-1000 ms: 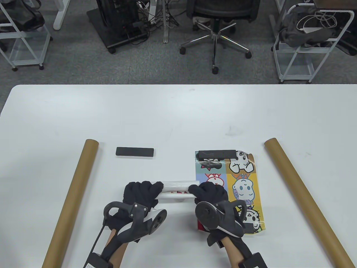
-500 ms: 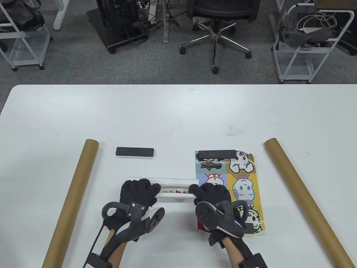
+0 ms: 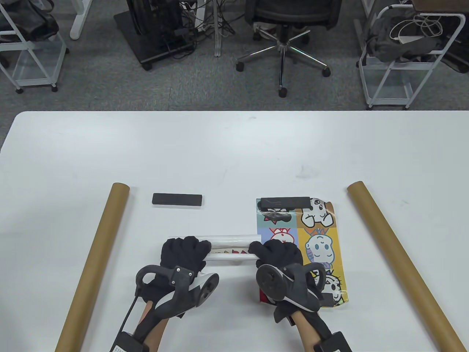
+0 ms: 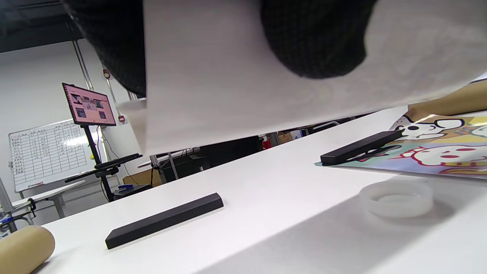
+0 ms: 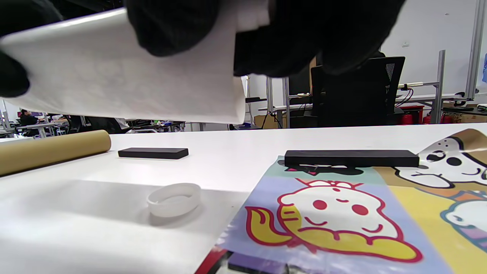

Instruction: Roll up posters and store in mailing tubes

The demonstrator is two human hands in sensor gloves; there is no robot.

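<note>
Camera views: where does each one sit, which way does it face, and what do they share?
Table view: overhead, looking down; left hand and right hand grip the rolled poster.
Left wrist view: under the left hand, low across the table; fingers on the roll.
Right wrist view: likewise low; fingers.
Shared: both wrist views show the white ring and flat poster.

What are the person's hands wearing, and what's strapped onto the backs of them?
Both the left hand and the right hand wear black knit gloves. Each carries a dark grey tracker with a ring loop and a round disc, trimmed in white. A thin black cable runs back along the left forearm to a labelled black box.
</note>
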